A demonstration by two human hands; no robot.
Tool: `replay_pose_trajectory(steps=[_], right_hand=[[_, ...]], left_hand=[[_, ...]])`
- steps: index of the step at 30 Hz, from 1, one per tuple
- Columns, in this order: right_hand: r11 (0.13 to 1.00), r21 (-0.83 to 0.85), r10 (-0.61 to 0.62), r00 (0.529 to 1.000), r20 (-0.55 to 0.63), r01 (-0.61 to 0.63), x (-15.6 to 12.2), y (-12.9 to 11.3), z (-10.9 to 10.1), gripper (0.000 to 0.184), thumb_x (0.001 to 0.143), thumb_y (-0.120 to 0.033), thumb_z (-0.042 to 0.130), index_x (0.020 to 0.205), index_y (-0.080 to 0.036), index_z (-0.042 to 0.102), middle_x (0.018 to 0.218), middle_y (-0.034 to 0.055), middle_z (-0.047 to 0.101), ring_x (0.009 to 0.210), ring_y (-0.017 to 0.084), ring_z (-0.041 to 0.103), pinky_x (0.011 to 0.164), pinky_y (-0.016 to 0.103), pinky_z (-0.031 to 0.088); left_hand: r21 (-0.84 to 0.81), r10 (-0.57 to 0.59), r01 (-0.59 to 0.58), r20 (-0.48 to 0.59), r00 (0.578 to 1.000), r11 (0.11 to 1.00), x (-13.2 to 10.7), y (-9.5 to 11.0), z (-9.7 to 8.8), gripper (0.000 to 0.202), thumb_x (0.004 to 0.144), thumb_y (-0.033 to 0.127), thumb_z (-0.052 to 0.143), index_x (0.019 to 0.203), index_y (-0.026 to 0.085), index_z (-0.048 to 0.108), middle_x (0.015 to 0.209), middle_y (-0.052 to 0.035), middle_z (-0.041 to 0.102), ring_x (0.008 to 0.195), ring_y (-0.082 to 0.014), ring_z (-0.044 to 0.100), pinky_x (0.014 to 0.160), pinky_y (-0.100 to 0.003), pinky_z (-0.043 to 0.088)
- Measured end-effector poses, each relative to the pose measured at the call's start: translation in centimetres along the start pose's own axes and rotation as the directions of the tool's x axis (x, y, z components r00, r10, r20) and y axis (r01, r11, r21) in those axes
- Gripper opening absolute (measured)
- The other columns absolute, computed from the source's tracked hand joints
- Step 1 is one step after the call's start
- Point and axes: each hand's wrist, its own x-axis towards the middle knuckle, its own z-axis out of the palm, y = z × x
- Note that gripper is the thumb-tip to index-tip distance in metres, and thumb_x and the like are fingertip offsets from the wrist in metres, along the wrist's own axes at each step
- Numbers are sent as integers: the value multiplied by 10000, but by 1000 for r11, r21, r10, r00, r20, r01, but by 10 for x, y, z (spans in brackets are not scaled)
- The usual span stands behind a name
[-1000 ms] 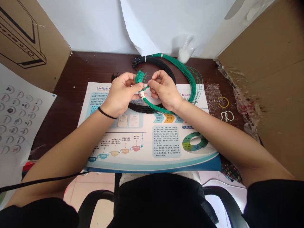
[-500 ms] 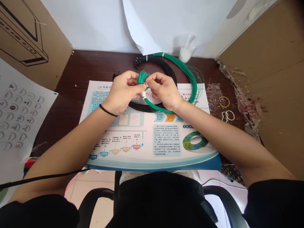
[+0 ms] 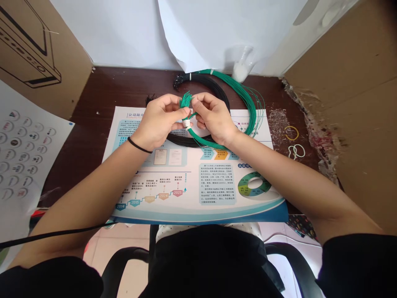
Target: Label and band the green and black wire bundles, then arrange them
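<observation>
My left hand is closed around the end of a green wire bundle, just above a white band wrapped round it. The cut wire ends fan out upward between my two hands. My right hand pinches with thumb and forefinger at the right side of these ends, where a green strand stands off from the bundle. The exact pinch point is partly hidden by the fingers. Behind and under my hands curves a black wire bundle, tied near its far end.
A printed poster covers the brown table. A clear plastic cup with white contents stands at the back. Rubber bands and small scraps lie to the right. Cardboard panels wall both sides.
My right fingertips have shifted slightly up at the wire ends, and a green strand shows more clearly beside the bundle. My left hand keeps its hold; the view has drifted slightly.
</observation>
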Motion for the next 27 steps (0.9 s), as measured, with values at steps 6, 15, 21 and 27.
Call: replay_pose_trajectory(steps=[6, 15, 21, 27], right_hand=[[999, -26, -45, 997, -56, 44, -2, 1, 1, 214, 948, -352, 656, 858, -198, 538, 697, -53, 505, 488, 25, 365, 427, 198, 283], [1000, -3, -23, 998, -53, 23, -2, 0, 0, 255, 941, -389, 678, 850, -210, 519, 659, -67, 463, 491, 36, 388, 469, 198, 352], [993, 86, 82, 996, -19, -80, -2, -8, 4, 354, 978, -441, 620, 783, -216, 428, 709, -51, 524, 541, 41, 453, 531, 186, 437], [998, 30, 55, 998, -11, -55, -4, -7, 3, 412, 942, -547, 645, 789, -224, 440, 672, -50, 506, 543, 57, 469, 528, 202, 453]], left_hand=[[25, -6, 6, -6, 1000, 1000, 0, 0, 1, 160, 834, 41, 696, 825, 175, 609, 849, -17, 681, 817, -163, 643, 747, -365, 589], [27, 4, -4, -9, 1000, 1000, 4, -4, -2, 146, 853, 74, 677, 865, 189, 588, 901, -20, 691, 975, -200, 687, 907, -410, 595], [12, 17, -17, 22, 1000, 1000, 4, -6, -2, 148, 881, 84, 646, 871, 186, 540, 882, -11, 675, 1068, -234, 706, 969, -460, 584], [23, 17, -18, 41, 999, 1000, 1, -4, -3, 182, 841, 115, 715, 875, 205, 560, 915, -17, 700, 1090, -248, 678, 944, -433, 585]])
